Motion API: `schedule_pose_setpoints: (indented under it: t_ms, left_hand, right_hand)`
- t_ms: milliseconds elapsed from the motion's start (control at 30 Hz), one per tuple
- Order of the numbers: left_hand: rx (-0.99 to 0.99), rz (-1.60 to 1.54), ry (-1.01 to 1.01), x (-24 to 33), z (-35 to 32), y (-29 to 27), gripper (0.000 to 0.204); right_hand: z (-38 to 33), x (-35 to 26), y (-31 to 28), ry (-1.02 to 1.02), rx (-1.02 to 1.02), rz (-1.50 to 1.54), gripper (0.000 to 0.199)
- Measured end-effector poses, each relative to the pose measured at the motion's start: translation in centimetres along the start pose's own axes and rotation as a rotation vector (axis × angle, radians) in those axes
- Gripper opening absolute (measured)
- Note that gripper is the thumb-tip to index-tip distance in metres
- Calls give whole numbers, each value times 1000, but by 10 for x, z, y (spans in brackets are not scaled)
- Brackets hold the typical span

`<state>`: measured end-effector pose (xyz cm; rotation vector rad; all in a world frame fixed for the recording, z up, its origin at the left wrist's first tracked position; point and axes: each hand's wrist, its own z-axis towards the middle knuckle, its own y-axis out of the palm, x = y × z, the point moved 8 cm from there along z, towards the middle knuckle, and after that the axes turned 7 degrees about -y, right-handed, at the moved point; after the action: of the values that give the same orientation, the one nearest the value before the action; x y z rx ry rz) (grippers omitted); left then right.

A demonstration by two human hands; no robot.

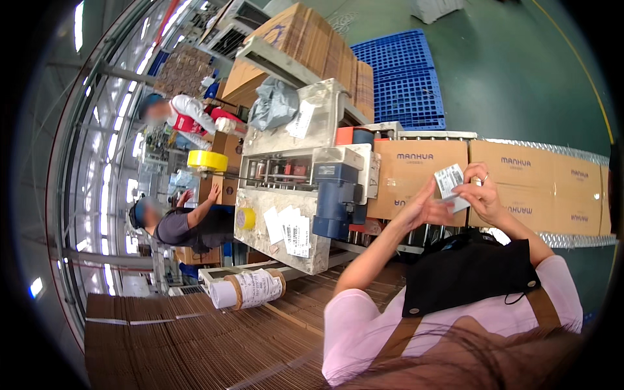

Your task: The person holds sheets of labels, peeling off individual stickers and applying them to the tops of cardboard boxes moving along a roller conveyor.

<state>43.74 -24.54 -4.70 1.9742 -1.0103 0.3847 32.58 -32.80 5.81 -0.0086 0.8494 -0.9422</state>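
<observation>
A white printed label [449, 180] is pinched in my right hand [483, 195], whose fingers close on its right side. A second pale piece of label or backing [459, 203] shows just below it. My left hand [419, 209] is beside the label's left edge, fingers stretched out and parted, the fingertips close to or touching it. Both hands are above a row of closed brown cardboard boxes; one box [406, 172] lies left of them and another box [520, 166] extends to the right.
Left of the boxes stands a sealing machine with a blue motor [335, 200]. Loose labels [296, 233] and yellow tape [246, 218] lie on its top. A label roll [253, 288] rests near flattened cartons [195, 344]. Blue pallets [400, 78] lie beyond. Two co-workers stand at left.
</observation>
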Motion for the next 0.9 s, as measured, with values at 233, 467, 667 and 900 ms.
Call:
schedule_pose_setpoints:
  t_ms: [233, 467, 667, 900]
  left_hand:
    - [146, 31, 358, 16, -7, -17, 73]
    - [608, 920, 730, 69, -101, 48, 20]
    - [582, 822, 801, 72, -150, 78, 8]
    - [580, 1431, 971, 83, -103, 87, 12]
  right_hand:
    - [-64, 21, -12, 190, -193, 116, 46]
    - [-116, 106, 36, 268, -357, -182, 64]
    - [-99, 135, 42, 217, -191, -167, 20]
    - [-23, 95, 28, 137, -181, 36, 17]
